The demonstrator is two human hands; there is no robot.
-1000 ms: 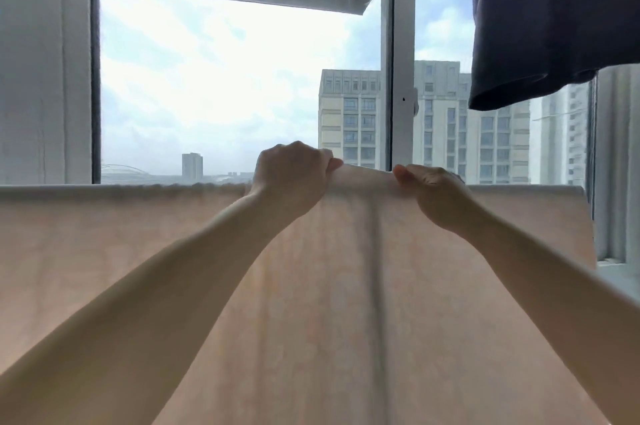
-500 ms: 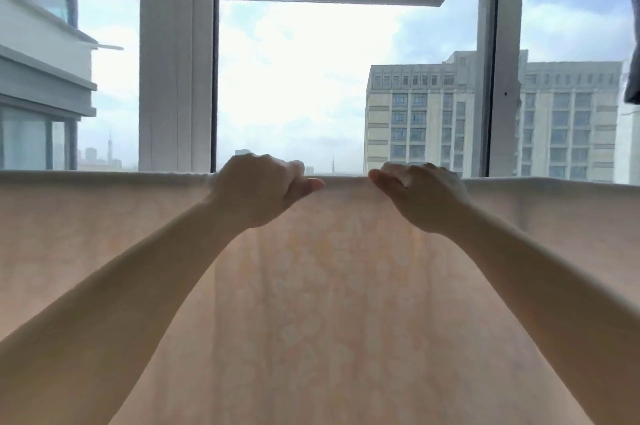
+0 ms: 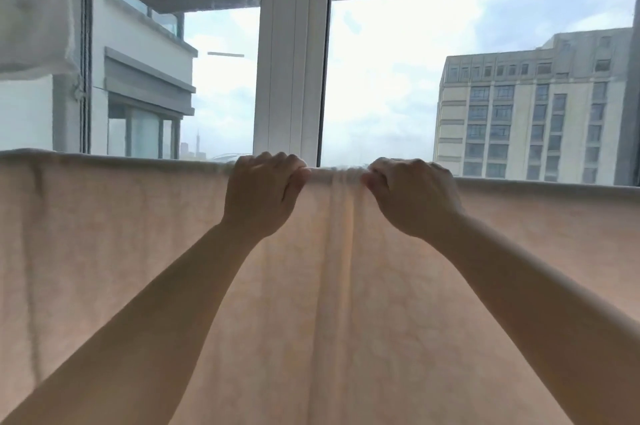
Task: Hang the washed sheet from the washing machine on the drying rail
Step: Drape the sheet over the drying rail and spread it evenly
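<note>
Head view. A pale peach sheet (image 3: pixel 145 268) hangs in a broad curtain across the lower part of the frame, its folded top edge running level from the left border to the right border; the rail beneath that fold is covered by the cloth and cannot be seen. The left hand (image 3: pixel 261 194) is curled closed over the top edge, knuckles upward, fingers wrapped over the fold and thumb pressed toward the right. The right hand (image 3: pixel 412 197) is likewise closed on the top edge, its fingers hooked over the fold and the thumb tip pointing toward the left hand. The two hands lie near each other, apart, and the short stretch of sheet between them is bunched into narrow vertical pleats that fall straight down from the edge. To the outer side of each hand the sheet hangs smoother, with only faint creases. Both bare forearms rise from the lower corners of the frame to the hands, in front of the cloth. Beyond the hands, directly above the left hand, stands a white window frame post (image 3: pixel 292 54), with glass panes on either side. Past the right hand a pale multi-storey building (image 3: pixel 533 113) shows through the glass under a cloudy sky. Above and well left of the left hand hangs a white fabric item (image 3: pixel 33 5).
</note>
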